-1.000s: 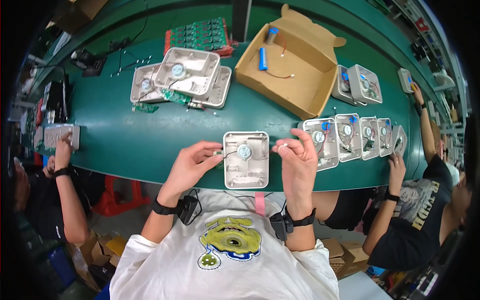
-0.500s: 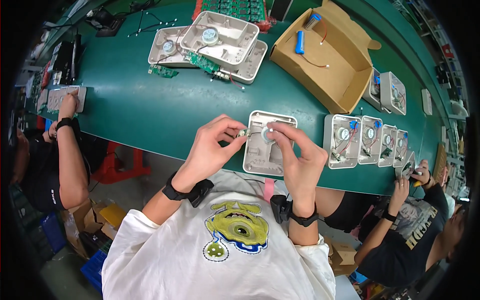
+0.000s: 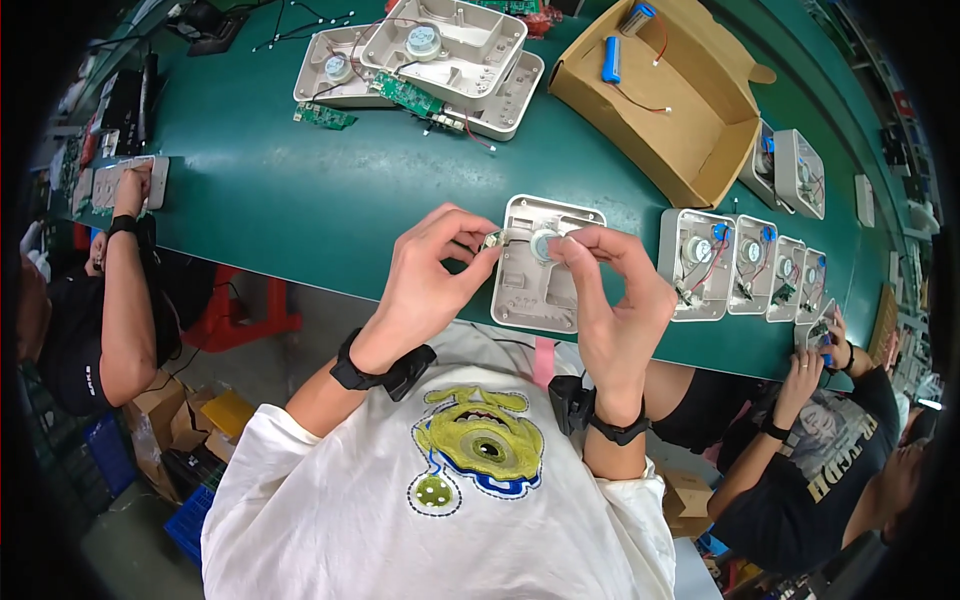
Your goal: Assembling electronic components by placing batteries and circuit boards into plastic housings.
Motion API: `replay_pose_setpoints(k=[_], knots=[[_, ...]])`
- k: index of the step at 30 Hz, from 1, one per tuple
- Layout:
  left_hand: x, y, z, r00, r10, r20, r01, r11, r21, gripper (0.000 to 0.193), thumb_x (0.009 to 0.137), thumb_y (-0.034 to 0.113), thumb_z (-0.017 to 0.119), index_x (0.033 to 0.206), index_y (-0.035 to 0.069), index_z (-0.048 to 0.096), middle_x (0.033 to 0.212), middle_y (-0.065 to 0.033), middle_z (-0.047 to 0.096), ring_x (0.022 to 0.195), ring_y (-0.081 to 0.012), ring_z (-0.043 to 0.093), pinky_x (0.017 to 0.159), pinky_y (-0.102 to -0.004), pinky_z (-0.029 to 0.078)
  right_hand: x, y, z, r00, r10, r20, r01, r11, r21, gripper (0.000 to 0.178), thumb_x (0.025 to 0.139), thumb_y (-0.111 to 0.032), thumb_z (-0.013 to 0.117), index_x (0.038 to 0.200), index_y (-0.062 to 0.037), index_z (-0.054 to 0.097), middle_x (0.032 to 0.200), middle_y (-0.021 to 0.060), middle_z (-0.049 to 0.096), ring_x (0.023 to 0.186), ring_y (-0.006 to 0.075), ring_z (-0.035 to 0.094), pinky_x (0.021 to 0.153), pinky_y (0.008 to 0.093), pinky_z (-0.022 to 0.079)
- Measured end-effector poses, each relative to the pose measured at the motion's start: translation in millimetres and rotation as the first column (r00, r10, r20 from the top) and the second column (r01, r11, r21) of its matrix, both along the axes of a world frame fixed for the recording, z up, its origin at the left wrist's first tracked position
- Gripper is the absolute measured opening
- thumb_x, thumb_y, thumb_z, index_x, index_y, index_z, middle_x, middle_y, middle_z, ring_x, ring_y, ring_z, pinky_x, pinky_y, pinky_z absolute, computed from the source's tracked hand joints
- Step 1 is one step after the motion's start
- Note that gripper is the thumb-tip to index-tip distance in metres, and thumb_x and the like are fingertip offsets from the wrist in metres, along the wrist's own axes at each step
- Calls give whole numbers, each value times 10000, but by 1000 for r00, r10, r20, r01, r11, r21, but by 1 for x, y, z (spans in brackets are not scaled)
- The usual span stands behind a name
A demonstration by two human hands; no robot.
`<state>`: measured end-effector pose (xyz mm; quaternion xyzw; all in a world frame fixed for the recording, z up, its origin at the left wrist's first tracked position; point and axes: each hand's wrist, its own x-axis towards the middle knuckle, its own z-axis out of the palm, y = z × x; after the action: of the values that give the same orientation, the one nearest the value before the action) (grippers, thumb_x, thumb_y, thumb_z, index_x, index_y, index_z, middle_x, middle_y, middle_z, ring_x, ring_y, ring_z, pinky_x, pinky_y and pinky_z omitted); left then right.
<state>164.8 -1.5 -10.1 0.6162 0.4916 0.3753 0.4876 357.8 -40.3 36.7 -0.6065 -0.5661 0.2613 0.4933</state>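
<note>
A light-grey plastic housing (image 3: 530,290) lies open side up at the table's near edge, between my hands. Inside its upper half sits a round speaker (image 3: 543,246), partly covered by my right fingertips. My left hand (image 3: 435,280) is closed in a pinch on a small circuit board (image 3: 492,240) at the housing's left wall. A dark wire runs from this board toward the speaker. My right hand (image 3: 625,300) has thumb and fingers pressed together at the speaker's right edge; whatever they pinch is too small or hidden to name.
Several housings with speakers and wires (image 3: 693,255) stand to the right. A cardboard box (image 3: 690,130) with blue batteries (image 3: 612,60) lies behind. More housings (image 3: 485,100) and green boards (image 3: 405,92) are stacked at the back. Co-workers' hands (image 3: 805,375) work at both sides.
The view has shifted slightly, so the table things sit higher in it. My right fingertips have moved a little rightward off the speaker, showing more of it. My left hand keeps its pinch.
</note>
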Motion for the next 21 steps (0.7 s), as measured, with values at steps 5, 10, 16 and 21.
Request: replay_pose_setpoints(k=[5,10,16,21], knots=[[0,-3,-7,1000,22,0,-22,1000,8,216,901,-30,777,1111,-23,723,1021,-104,695,884,-187,733,759,-304,624,-6,4,1,991,13,133,-3,997,-75,66,929,10,754,971,27,706,885,102,739,808,190,699,742,295,549],[5,-7,-9,998,47,39,-50,995,91,244,897,-54,771,1136,-17,736,1039,-106,693,874,-192,732,763,-305,630,-19,10,-18,956,73,286,-62,997,-47,74,884,17,756,935,5,704,901,104,647,863,273,623,762,370,511],[5,-10,-12,998,62,13,-63,975,211,266,884,-66,782,1143,-15,745,1045,-113,691,858,-201,733,757,-302,634,-25,10,-23,951,71,301,-51,996,-73,72,871,-3,759,907,-5,697,907,93,619,905,292,597,824,410,476],[6,-11,-11,997,67,24,-71,978,196,272,878,-70,785,1142,-19,745,1051,-117,692,853,-203,735,755,-305,630,-29,9,-22,940,81,333,-52,994,-94,68,867,-14,762,897,-19,700,910,85,626,909,282,586,833,408,435]])
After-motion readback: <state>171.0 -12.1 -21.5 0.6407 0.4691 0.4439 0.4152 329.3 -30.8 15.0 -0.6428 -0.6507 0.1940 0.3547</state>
